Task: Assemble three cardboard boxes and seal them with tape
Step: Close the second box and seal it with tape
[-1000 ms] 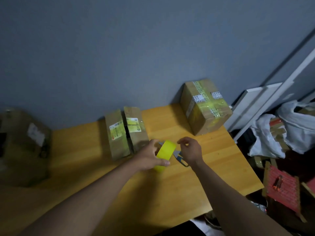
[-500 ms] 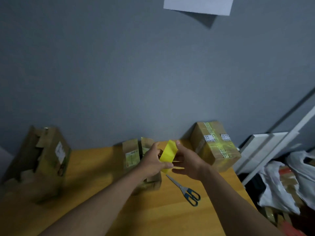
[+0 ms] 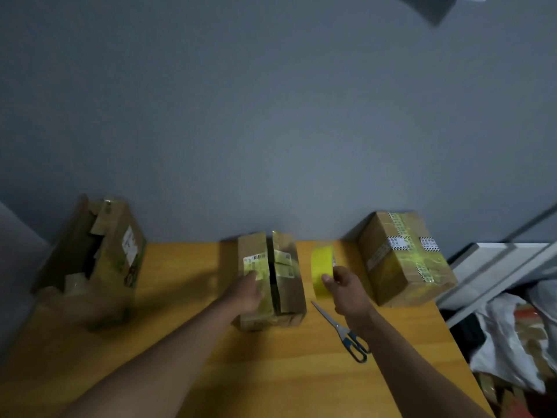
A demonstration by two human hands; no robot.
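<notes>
**Left hand on the middle box, right hand holding the tape**

Left hand [image 3: 248, 294] lies low in the centre of the frame, its fingers laid fairly straight on the left top flap of the middle box [image 3: 271, 282], nothing gripped. Right hand [image 3: 346, 286], just right of that box, pinches the yellow tape roll [image 3: 322, 271] between thumb and curled fingers; the roll stands on edge above the wooden table [image 3: 187, 297], its broad yellow band facing the camera.

From largest to smallest: the table fills the lower frame against a grey wall. On its left edge stands an open box [image 3: 99, 263], upright, flaps ragged and blurred. At the right rear sits a sealed box [image 3: 404, 257], turned at an angle, crossed with yellowish tape and white labels. The middle box runs lengthwise from the wall toward the camera; its two top flaps meet along a dark seam that is not yet taped, and printed labels sit on both flaps. Scissors [image 3: 343, 330] lie flat near the right forearm, blades pointing up-left, blue handles toward the lower right.
</notes>
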